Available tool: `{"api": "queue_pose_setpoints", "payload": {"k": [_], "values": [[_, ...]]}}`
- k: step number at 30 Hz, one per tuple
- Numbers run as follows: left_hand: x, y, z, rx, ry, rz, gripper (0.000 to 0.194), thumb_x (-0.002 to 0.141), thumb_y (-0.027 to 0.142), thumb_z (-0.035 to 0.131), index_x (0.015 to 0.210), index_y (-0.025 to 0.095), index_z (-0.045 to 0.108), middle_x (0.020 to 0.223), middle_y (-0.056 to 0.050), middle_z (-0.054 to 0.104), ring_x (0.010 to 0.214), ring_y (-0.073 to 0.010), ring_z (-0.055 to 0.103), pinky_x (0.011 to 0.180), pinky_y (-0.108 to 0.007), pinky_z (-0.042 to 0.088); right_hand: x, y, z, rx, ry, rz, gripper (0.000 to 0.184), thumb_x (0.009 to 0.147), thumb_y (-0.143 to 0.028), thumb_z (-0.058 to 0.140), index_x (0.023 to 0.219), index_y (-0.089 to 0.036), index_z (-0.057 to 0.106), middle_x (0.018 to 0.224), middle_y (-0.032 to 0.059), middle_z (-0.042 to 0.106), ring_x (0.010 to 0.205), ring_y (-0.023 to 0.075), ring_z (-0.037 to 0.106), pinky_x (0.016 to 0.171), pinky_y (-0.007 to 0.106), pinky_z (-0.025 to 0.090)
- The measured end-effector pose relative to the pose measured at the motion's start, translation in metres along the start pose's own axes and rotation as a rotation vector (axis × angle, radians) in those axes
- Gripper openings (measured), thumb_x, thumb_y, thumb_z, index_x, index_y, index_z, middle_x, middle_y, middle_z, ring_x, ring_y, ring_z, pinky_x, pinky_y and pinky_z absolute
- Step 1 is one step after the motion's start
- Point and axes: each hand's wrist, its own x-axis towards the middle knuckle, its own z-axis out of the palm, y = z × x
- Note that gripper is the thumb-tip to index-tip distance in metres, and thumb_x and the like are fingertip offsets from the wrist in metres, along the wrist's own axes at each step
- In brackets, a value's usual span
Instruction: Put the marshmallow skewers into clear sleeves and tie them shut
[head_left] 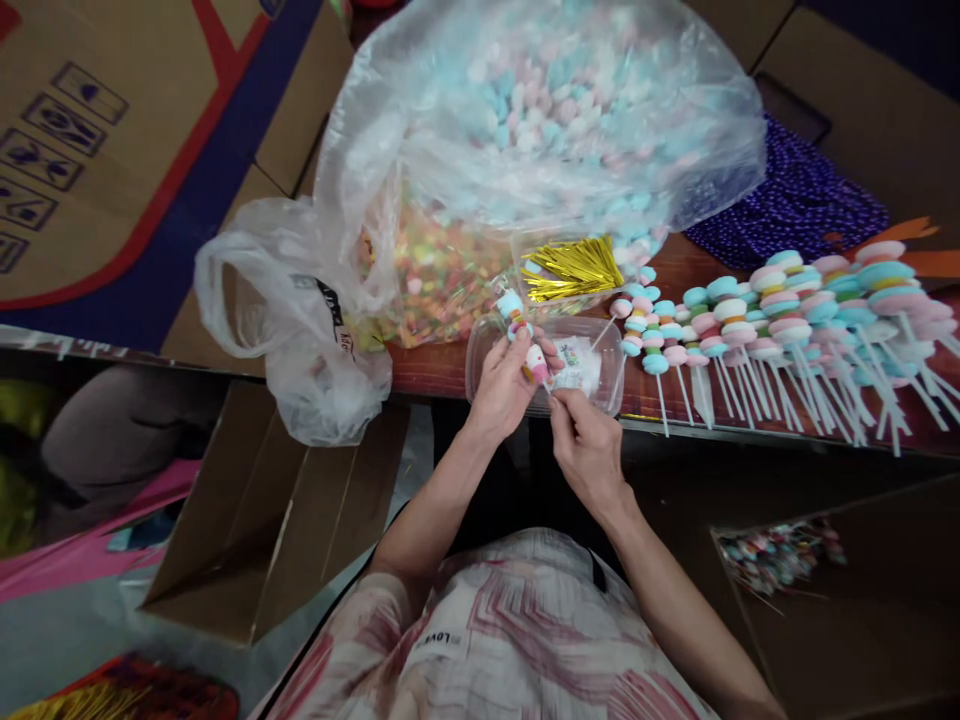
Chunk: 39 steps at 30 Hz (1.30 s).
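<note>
My left hand (501,385) is closed on a candy skewer (523,335) with blue, pink and white pieces stacked on it, held over a clear plastic tub (611,385) at the table's front edge. My right hand (585,440) pinches the lower end of the skewer's white stick, just below the left hand. Inside the tub lie a small printed sticker or candy piece and a loose stick. A bundle of gold twist ties (570,268) rests right behind the tub.
Several finished candy skewers (787,320) lie in rows on the red table (435,365) to the right. A big clear bag of pastel candies (540,110) and a bag of colourful bits (442,270) stand behind. Cardboard boxes (270,520) sit on the floor at left.
</note>
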Motion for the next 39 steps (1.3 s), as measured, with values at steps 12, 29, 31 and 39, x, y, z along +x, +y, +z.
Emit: {"api": "queue_pose_setpoints", "payload": {"k": [12, 29, 31, 39], "values": [[-0.006, -0.008, -0.004, -0.018, -0.017, 0.021, 0.018, 0.092, 0.031, 0.074, 0.096, 0.016, 0.067, 0.080, -0.002, 0.070, 0.071, -0.0120, 0.069, 0.069, -0.024, 0.054, 0.013, -0.007, 0.016, 0.057, 0.033, 0.151, 0.019, 0.100, -0.023, 0.049, 0.088, -0.021, 0.064, 0.073, 0.0026, 0.067, 0.057, 0.0136, 0.057, 0.060, 0.026, 0.045], [-0.015, -0.009, -0.008, 0.057, -0.099, -0.055, 0.021, 0.086, 0.035, 0.077, 0.087, 0.015, 0.072, 0.091, -0.011, 0.080, 0.107, -0.0288, 0.075, 0.094, -0.039, 0.058, 0.012, -0.006, 0.010, 0.222, -0.117, 0.276, 0.020, 0.097, -0.029, 0.051, 0.082, -0.021, 0.061, 0.064, -0.0035, 0.054, 0.054, 0.0110, 0.046, 0.057, 0.027, 0.037], [-0.015, -0.009, -0.010, 0.078, -0.112, -0.010, 0.026, 0.082, 0.039, 0.080, 0.087, 0.015, 0.072, 0.091, -0.011, 0.080, 0.107, -0.0292, 0.075, 0.094, -0.039, 0.057, 0.014, -0.006, 0.010, 0.245, -0.120, 0.289, 0.022, 0.098, -0.030, 0.052, 0.079, -0.022, 0.060, 0.062, -0.0043, 0.051, 0.054, 0.0108, 0.045, 0.057, 0.026, 0.037], [-0.013, -0.002, -0.012, 0.136, -0.108, 0.153, 0.038, 0.079, 0.049, 0.083, 0.098, 0.016, 0.075, 0.087, -0.006, 0.076, 0.066, -0.0141, 0.065, 0.055, -0.024, 0.048, 0.042, -0.012, 0.020, 0.772, -0.190, 0.621, 0.041, 0.090, -0.058, 0.062, 0.072, -0.022, 0.055, 0.054, -0.0057, 0.048, 0.045, 0.0085, 0.036, 0.044, 0.023, 0.028]]}}
